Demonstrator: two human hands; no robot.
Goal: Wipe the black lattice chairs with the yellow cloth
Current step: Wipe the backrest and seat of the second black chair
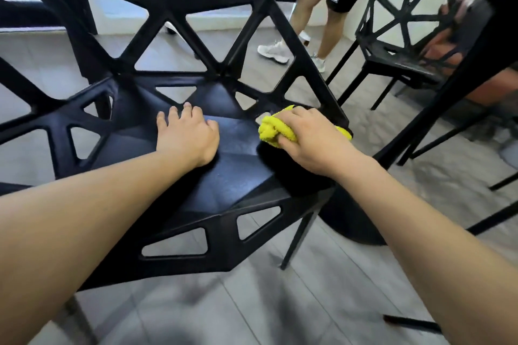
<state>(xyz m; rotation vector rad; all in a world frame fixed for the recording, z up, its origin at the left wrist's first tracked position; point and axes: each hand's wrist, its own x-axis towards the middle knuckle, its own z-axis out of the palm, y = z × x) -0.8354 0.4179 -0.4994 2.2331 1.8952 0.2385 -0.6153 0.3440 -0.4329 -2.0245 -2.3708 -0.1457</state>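
right hand (305,138) grips the bunched yellow cloth (273,129) at frame centre-right, pressed on the black chair (224,176) seat; left hand (187,134) rests flat, fingers relaxed.

The left hand (187,139) is laid on the seat of the near chair (224,176); to its right the cloth (276,130) is held by the right hand (311,143). A second chair (398,36) is set behind, right.

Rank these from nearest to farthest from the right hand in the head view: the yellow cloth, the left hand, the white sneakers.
From the right hand:
1. Yellow cloth, bunched under its fingers, on the seat's right side.
2. Left hand, flat on the seat's middle.
3. White sneakers, on the floor behind the chair's backrest.
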